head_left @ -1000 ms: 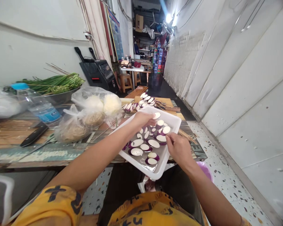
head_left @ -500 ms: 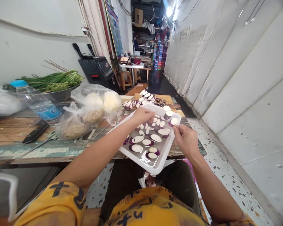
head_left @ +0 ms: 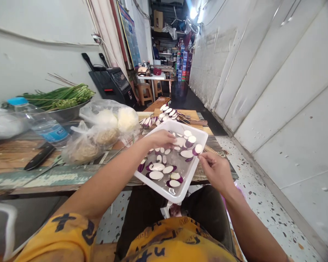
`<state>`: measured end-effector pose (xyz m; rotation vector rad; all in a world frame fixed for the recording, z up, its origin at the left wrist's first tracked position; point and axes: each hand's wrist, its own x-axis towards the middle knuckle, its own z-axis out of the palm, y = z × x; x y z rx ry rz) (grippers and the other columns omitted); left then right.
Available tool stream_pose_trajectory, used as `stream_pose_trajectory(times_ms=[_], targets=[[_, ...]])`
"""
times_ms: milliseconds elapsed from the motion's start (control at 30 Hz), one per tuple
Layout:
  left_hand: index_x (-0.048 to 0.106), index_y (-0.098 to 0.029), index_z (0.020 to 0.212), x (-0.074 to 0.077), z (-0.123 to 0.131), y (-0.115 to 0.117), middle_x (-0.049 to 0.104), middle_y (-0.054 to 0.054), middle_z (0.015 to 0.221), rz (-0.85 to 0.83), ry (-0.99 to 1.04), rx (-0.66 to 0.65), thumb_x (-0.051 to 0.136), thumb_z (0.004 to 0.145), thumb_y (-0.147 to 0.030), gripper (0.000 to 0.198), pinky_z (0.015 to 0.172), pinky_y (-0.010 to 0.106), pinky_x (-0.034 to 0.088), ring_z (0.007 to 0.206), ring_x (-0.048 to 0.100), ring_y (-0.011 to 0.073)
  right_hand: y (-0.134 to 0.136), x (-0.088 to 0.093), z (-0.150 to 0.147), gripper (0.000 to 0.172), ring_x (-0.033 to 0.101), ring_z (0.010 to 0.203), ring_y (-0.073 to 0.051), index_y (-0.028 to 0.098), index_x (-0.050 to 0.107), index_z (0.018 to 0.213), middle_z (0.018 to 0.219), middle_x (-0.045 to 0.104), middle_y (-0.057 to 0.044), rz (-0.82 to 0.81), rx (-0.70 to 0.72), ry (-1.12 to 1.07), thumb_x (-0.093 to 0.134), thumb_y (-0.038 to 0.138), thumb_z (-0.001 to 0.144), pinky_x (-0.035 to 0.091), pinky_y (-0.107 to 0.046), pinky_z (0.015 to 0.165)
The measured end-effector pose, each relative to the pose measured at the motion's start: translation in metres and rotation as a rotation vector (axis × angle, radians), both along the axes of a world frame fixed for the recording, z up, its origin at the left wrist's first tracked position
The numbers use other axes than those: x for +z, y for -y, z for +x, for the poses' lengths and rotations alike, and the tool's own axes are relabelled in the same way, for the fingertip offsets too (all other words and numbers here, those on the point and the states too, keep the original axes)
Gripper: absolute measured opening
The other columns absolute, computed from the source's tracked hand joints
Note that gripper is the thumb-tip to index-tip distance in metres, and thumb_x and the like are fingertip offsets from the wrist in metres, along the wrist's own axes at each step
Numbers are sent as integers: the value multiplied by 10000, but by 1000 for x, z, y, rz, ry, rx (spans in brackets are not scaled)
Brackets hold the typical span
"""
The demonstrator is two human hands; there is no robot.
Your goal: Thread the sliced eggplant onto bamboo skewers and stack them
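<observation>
A white plastic tray (head_left: 182,198) of water stands at the table's front edge, with several oval white eggplant slices (head_left: 156,175) with purple skin in it. My left hand (head_left: 162,140) reaches over the tray's far half, fingers closed on a pale eggplant slice (head_left: 179,142). At the tray's right rim, my right hand (head_left: 217,167) pinches the near end of a skewer of eggplant slices (head_left: 198,149). Its slices line up away from my fingers, over the tray's right corner. The stick itself is mostly hidden by the slices and fingers.
Finished eggplant skewers (head_left: 168,112) lie on a wooden board (head_left: 192,114) behind the tray. Loose bamboo sticks (head_left: 211,150) lie right of it. Leftward are plastic bags of vegetables (head_left: 101,133), a water bottle (head_left: 53,133), a black-handled knife (head_left: 39,157) and a bowl of greens (head_left: 71,109).
My left hand has moved slightly right and now has an eggplant slice in its fingers. The skewer in my right hand has tilted further left over the tray.
</observation>
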<state>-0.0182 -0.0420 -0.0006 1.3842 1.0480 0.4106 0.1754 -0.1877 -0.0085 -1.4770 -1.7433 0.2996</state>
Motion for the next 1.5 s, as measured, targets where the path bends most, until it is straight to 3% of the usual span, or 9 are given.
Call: stream_pose_trajectory(times_ms=[67, 133, 400, 933, 1500], targets=[[649, -95, 705, 6, 0, -3, 656, 62, 682, -93, 174, 212, 608, 722, -94, 45, 530, 178, 449, 513, 547, 72, 3, -3, -2, 216, 527, 563, -121, 167, 626, 757, 640, 616, -8, -18, 27, 36, 454, 271, 836, 349, -218, 544], [631, -73, 751, 10, 2, -4, 659, 89, 722, -137, 278, 340, 556, 763, -58, 78, 536, 170, 468, 528, 567, 70, 5, -6, -4, 222, 524, 547, -126, 171, 618, 730, 610, 608, -9, -47, 44, 87, 446, 263, 837, 340, -223, 535], [556, -49, 812, 5, 3, -9, 653, 161, 718, -170, 416, 575, 543, 792, -85, 43, 666, 330, 546, 707, 661, 212, 6, -8, -11, 235, 531, 547, -133, 174, 627, 747, 602, 609, -15, -59, 55, 179, 428, 250, 844, 333, -228, 543], [549, -32, 911, 8, 10, -2, 660, 167, 734, -188, 441, 601, 503, 819, -91, 119, 703, 327, 544, 758, 665, 225, 5, -4, -14, 243, 564, 576, -141, 175, 645, 767, 632, 630, -28, -52, 44, 232, 422, 231, 846, 344, -225, 553], [561, -35, 886, 8, 10, -2, 659, 172, 723, -224, 475, 628, 524, 804, -91, 106, 715, 334, 543, 781, 661, 234, 6, -2, -16, 246, 555, 556, -135, 174, 651, 768, 614, 621, -21, -60, 36, 247, 425, 235, 846, 342, -233, 550]])
